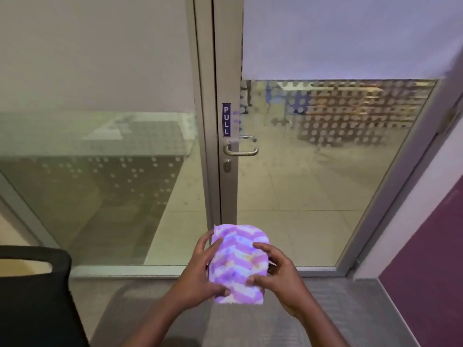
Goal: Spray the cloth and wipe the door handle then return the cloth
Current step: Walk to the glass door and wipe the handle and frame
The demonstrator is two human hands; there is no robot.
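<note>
A folded cloth with purple and white zigzag stripes is held low in front of me by both hands. My left hand grips its left edge, thumb on the lower front. On the right edge, my right hand has its fingers curled over the cloth. The metal lever door handle sits higher up on the glass door's frame, well beyond the cloth, under a vertical PULL label. A round keyhole is just below the handle. No spray bottle is in view.
The glass door with its grey metal frame stands shut ahead, a fixed glass panel to its left. A black chair back fills the lower left corner. A purple wall runs along the right. Grey carpet lies underfoot.
</note>
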